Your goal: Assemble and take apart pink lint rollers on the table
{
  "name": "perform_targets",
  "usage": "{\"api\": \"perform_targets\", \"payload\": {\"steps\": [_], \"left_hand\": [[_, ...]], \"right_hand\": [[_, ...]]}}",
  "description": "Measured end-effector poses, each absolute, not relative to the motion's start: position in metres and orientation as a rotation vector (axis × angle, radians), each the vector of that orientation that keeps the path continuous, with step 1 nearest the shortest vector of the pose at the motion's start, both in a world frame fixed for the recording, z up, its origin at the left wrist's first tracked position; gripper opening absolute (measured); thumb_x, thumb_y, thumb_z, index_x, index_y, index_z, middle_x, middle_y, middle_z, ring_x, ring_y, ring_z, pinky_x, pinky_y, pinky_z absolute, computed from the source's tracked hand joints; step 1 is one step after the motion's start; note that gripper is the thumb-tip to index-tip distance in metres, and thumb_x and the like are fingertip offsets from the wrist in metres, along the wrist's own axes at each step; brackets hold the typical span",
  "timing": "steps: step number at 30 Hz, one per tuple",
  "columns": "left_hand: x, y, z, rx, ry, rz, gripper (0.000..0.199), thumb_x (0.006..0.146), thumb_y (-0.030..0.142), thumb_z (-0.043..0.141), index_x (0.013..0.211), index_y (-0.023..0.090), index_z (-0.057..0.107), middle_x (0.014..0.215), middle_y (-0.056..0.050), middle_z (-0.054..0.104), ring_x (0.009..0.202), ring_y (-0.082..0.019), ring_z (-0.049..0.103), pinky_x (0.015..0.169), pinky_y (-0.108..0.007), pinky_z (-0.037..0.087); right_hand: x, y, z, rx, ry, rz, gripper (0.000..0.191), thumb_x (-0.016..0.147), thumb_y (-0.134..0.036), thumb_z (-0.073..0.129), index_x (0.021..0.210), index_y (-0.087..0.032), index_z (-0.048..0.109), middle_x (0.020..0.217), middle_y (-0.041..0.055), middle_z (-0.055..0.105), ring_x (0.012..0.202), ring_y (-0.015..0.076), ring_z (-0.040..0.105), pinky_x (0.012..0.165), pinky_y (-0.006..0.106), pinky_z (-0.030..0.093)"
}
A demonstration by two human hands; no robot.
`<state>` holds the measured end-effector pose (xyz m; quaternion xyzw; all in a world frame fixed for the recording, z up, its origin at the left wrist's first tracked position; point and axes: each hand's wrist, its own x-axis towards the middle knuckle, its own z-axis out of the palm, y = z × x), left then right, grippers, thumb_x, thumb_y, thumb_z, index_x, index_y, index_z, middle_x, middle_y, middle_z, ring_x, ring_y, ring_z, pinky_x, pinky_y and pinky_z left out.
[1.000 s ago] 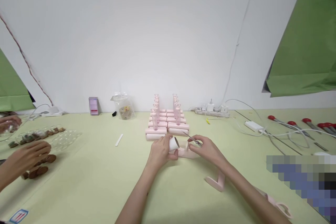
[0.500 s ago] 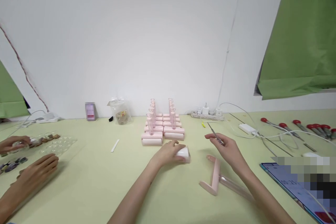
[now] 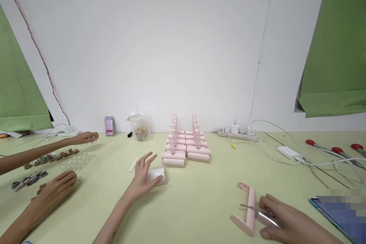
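My left hand is at a short white adhesive roll lying on the table. The thumb presses across the roll's front, while the index and middle fingers spread above its far side. At the lower right, my right hand closes round the clear handle of a pink lint roller frame, which has no roll between its arms. The same hand keeps small scissors, their slim metal tip pointing left over the frame. Its palm hides their grips.
Two rows of assembled pink lint rollers stand at the back middle. Behind them to the right lie a power strip and white cables. Several red-ended tools and a phone are at right. A co-worker's hands work at left.
My left hand has moved left, and the white roll went with it. My right hand has come down with the scissors onto the lint roller's handle. A co-worker's hand has reached farther out.
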<state>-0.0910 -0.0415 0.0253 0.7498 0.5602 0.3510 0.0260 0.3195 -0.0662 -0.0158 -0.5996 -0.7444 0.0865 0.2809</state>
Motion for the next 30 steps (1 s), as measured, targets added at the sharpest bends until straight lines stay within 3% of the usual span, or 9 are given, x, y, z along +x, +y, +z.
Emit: {"api": "perform_targets", "payload": {"steps": [3,5,8,12,17,21,27,30], "left_hand": [[-0.038,-0.044,0.027,2.040,1.468,1.175,0.033,0.083,0.041,0.038,0.110,0.024,0.045,0.109,-0.008,0.053,0.102,-0.021,0.048,0.090,-0.038,0.036],[0.003,-0.044,0.025,1.828,1.244,1.001,0.036,0.082,0.048,0.036,0.105,0.022,0.047,0.094,-0.006,0.059,0.088,-0.019,0.055,0.080,-0.035,0.042],[0.048,-0.044,0.018,1.608,1.025,0.778,0.044,0.081,0.056,0.031,0.096,0.018,0.048,0.081,-0.003,0.057,0.071,-0.016,0.057,0.065,-0.029,0.046],[0.060,-0.046,0.006,1.551,1.104,0.737,0.046,0.079,0.061,0.026,0.088,0.019,0.044,0.064,0.004,0.047,0.046,-0.010,0.047,0.042,-0.021,0.036],[0.050,-0.052,0.009,1.744,1.052,0.712,0.047,0.081,0.059,0.022,0.091,0.018,0.045,0.052,0.005,0.044,0.040,-0.009,0.043,0.038,-0.018,0.033],[0.048,-0.056,0.029,1.789,1.051,0.592,0.050,0.081,0.059,0.021,0.093,0.018,0.045,0.046,0.006,0.042,0.033,-0.009,0.041,0.032,-0.018,0.030],[0.026,-0.054,0.043,1.926,1.095,0.330,0.050,0.078,0.062,0.027,0.086,0.018,0.049,0.045,0.007,0.046,0.034,-0.008,0.040,0.039,-0.018,0.032],[0.013,-0.047,0.033,1.987,1.235,0.445,0.051,0.082,0.058,0.019,0.084,0.018,0.050,0.050,0.005,0.048,0.041,-0.010,0.045,0.047,-0.021,0.035]], "right_hand": [[0.288,-0.062,-0.002,-1.401,-2.379,0.401,0.018,0.076,-0.041,0.047,0.067,-0.028,0.055,0.067,0.0027,0.060,0.059,0.0188,0.054,0.052,0.026,0.036],[0.262,-0.057,0.010,-1.321,-2.449,0.301,0.014,0.079,-0.037,0.045,0.073,-0.027,0.054,0.068,0.0022,0.060,0.062,0.0188,0.055,0.053,0.026,0.036],[0.230,-0.051,0.018,-1.211,-2.468,0.054,0.006,0.076,-0.024,0.049,0.080,-0.025,0.052,0.070,0.0024,0.061,0.066,0.0188,0.055,0.054,0.025,0.035],[0.213,-0.050,0.007,-1.140,-2.498,-0.145,0.020,0.068,-0.014,0.052,0.086,-0.022,0.051,0.067,0.0014,0.061,0.061,0.0173,0.055,0.051,0.023,0.033],[0.217,-0.056,-0.001,-1.020,-2.574,-0.178,0.019,0.076,-0.019,0.046,0.094,-0.019,0.050,0.061,0.0004,0.061,0.053,0.0143,0.054,0.049,0.023,0.028],[0.220,-0.059,0.011,-0.960,-2.596,-0.144,0.016,0.080,-0.023,0.040,0.090,-0.019,0.052,0.056,-0.0007,0.059,0.049,0.0131,0.052,0.048,0.023,0.028],[0.230,-0.070,0.029,-0.895,-2.722,0.099,0.007,0.069,-0.018,0.049,0.070,-0.022,0.055,0.051,-0.0058,0.056,0.046,0.0085,0.049,0.049,0.019,0.031],[0.243,-0.067,0.029,-0.944,-2.639,0.136,0.009,0.073,-0.022,0.052,0.080,-0.024,0.057,0.056,-0.0059,0.058,0.051,0.0082,0.053,0.052,0.017,0.034]]}}
